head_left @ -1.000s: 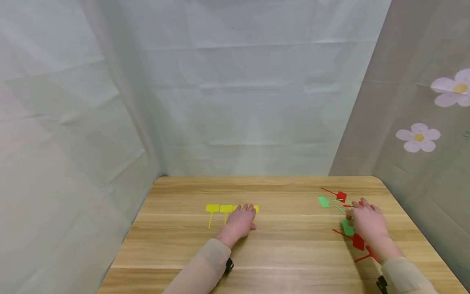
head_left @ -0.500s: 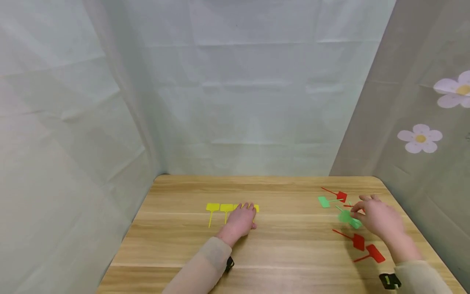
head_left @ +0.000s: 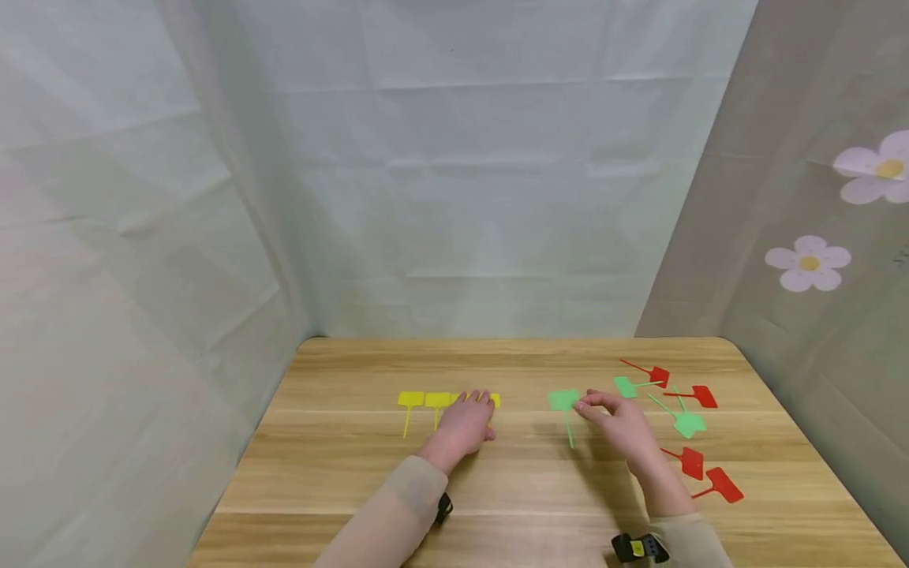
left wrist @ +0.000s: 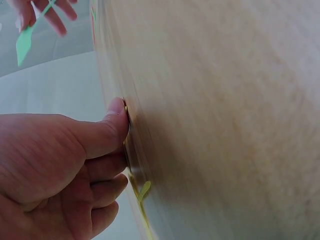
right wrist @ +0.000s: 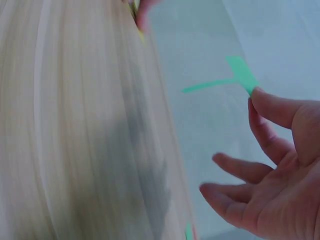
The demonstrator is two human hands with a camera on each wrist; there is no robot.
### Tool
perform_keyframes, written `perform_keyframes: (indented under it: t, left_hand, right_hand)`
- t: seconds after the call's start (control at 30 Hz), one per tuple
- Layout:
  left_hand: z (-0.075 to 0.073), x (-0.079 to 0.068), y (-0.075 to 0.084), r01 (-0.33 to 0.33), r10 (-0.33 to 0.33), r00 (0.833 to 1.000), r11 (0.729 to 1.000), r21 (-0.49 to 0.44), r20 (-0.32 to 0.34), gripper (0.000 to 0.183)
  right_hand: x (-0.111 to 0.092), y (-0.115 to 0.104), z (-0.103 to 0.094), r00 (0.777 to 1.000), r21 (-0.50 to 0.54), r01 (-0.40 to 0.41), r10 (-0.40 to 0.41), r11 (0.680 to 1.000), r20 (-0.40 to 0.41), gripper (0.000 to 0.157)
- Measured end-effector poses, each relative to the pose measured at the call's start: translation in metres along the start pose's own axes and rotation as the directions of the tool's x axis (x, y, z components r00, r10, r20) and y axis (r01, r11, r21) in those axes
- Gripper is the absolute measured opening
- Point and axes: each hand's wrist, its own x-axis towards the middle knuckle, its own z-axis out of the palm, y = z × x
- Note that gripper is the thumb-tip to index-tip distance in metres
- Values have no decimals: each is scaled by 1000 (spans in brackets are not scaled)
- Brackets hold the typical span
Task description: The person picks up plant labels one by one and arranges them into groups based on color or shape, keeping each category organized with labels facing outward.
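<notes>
My right hand (head_left: 625, 426) pinches a green plastic tag (head_left: 563, 400) by one corner of its flat plate, between thumb and index finger. The tag's thin tail hangs toward me, and in the right wrist view the green tag (right wrist: 242, 75) is held off the wood with the other fingers spread. My left hand (head_left: 465, 426) rests on a row of yellow plastic tags (head_left: 411, 399) of the same shape, laid side by side with tails toward me. It covers part of that row. In the left wrist view a yellow tag's tail (left wrist: 145, 190) sticks up slightly beside my fingers.
Loose green tags (head_left: 689, 424) and red tags (head_left: 724, 484) lie scattered at the right of the wooden table (head_left: 525, 505), some overlapping. Pale cloth (head_left: 461, 197) hangs behind and at both sides of the table.
My right hand has picked up a green tag from the scattered group and carried it left, toward the yellow row. My left hand has stayed in place.
</notes>
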Motion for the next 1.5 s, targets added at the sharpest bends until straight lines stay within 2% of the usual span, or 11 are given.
perform_keyframes:
  t: [0.2, 0.33, 0.5, 0.7, 0.97, 1.17, 1.5]
  left_hand:
    - [0, 1, 1, 4, -4, 1000, 1000, -1, 9, 62]
    - [-2, 1, 1, 2, -2, 1000, 1000, 3, 7, 62]
    - [-2, 1, 2, 3, -3, 1000, 1000, -5, 7, 61]
    - [-4, 0, 2, 7, -7, 1000, 1000, -16, 10, 61]
    - [-4, 0, 2, 9, -9, 1000, 1000, -27, 9, 61]
    - [-3, 1, 2, 5, -5, 1000, 1000, -30, 4, 60]
    - [-2, 3, 1, 13, -12, 1000, 999, -41, 15, 61]
  right_hand:
    - [15, -6, 34, 999, 84, -27, 29, 996, -20, 38]
    - [22, -8, 51, 1000, 85, -22, 24, 996, -12, 34]
    - [28, -10, 67, 1000, -49, -11, 11, 999, 6, 32]
    - [33, -14, 82, 1000, -187, 0, -1, 982, -9, 30]
    - [45, -12, 93, 999, -369, 19, -36, 929, -40, 28]
    - [51, -11, 95, 999, -448, 24, -43, 894, -31, 33]
    - [57, -16, 97, 999, -523, 26, -40, 852, -15, 35]
